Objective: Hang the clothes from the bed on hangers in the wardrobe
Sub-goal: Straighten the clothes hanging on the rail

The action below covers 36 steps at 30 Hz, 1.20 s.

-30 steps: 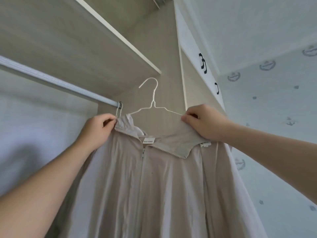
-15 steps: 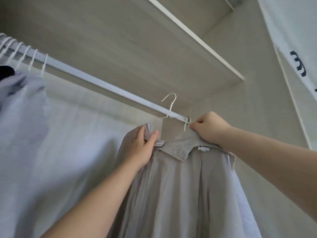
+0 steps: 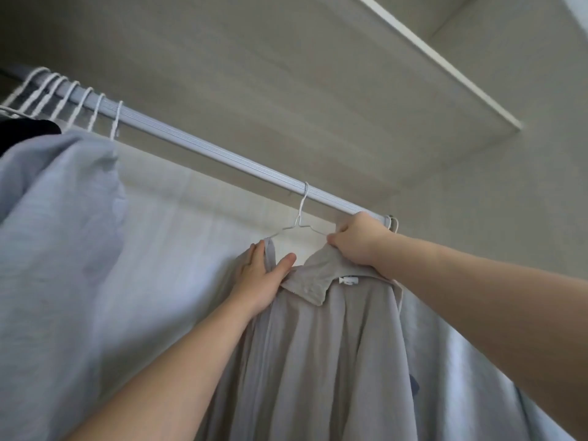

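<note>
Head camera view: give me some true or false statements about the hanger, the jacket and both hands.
1. The white hanger has its hook over the rail. True.
2. The right hand hangs free, holding nothing. False: it grips the beige jacket at the collar.
3. The left hand pinches the jacket's other side. True.
4. The jacket lies on a bed. False: it hangs from the hanger.
5. More white hangers crowd the rail's left end. True.
</note>
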Each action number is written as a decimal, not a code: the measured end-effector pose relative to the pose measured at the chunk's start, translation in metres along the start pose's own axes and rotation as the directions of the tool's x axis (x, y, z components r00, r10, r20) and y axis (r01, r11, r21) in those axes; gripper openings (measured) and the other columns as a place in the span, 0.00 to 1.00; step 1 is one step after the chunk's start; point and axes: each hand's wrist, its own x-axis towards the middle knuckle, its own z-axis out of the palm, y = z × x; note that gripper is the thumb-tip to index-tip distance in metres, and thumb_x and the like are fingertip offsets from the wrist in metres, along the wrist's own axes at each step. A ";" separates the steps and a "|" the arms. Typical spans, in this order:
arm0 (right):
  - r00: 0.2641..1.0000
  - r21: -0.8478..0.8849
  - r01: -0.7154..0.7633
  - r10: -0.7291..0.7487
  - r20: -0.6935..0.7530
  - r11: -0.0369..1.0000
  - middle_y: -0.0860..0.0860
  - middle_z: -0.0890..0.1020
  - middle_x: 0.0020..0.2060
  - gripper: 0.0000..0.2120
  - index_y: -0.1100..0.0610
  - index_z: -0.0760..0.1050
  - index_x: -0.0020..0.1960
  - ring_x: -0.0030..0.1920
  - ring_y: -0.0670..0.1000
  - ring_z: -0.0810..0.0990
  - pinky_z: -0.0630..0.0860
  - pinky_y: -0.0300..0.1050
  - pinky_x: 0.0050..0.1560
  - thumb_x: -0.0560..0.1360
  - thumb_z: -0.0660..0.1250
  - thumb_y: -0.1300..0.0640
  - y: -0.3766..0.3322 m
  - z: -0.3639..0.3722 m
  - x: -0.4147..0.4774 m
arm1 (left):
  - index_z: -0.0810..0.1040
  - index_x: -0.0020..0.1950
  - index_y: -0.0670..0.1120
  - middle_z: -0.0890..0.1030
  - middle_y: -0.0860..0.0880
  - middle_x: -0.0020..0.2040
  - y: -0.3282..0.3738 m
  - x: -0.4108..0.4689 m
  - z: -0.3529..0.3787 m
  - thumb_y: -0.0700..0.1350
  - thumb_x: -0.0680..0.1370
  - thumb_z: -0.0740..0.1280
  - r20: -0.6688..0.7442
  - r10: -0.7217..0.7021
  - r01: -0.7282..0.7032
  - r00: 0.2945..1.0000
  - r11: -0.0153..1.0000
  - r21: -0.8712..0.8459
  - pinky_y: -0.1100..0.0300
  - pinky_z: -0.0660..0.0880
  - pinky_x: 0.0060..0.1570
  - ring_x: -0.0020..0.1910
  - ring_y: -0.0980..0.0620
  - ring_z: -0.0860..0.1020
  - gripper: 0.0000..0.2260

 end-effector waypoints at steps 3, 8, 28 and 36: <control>0.994 -0.143 0.095 -0.102 -0.043 0.985 0.55 0.79 0.44 0.11 0.62 0.76 0.51 0.45 0.57 0.75 0.70 0.42 0.42 0.80 0.63 0.54 0.005 0.003 -0.004 | 0.52 0.82 0.54 0.49 0.54 0.82 -0.004 0.007 0.004 0.66 0.78 0.62 0.017 0.047 -0.047 0.999 0.999 -0.008 0.52 0.49 0.78 0.81 0.54 0.49 0.38; 0.881 -0.542 0.409 -0.473 0.025 0.734 0.52 0.71 0.64 0.19 0.53 0.64 0.71 0.64 0.56 0.71 0.72 0.52 0.58 0.81 0.56 0.49 0.019 0.012 -0.024 | 0.54 0.81 0.58 0.53 0.56 0.82 -0.006 0.020 0.019 0.69 0.76 0.62 -0.025 0.112 -0.112 0.993 0.994 -0.010 0.47 0.54 0.78 0.80 0.53 0.53 0.37; 0.963 -0.826 0.268 -0.114 0.243 0.496 0.56 0.43 0.80 0.55 0.62 0.40 0.80 0.80 0.53 0.42 0.46 0.52 0.78 0.71 0.51 0.23 0.143 0.005 -0.025 | 0.63 0.79 0.57 0.64 0.51 0.78 0.023 0.049 0.188 0.69 0.78 0.58 0.234 0.121 -0.103 0.965 0.991 -0.088 0.54 0.61 0.74 0.76 0.49 0.65 0.31; 0.968 -0.820 0.250 -0.109 0.227 0.515 0.55 0.47 0.80 0.55 0.60 0.45 0.80 0.79 0.52 0.47 0.51 0.51 0.78 0.70 0.55 0.23 0.154 0.006 -0.020 | 0.62 0.79 0.55 0.62 0.50 0.80 0.022 0.048 0.217 0.67 0.80 0.56 0.227 0.141 -0.103 0.964 0.980 -0.173 0.56 0.57 0.76 0.77 0.51 0.62 0.30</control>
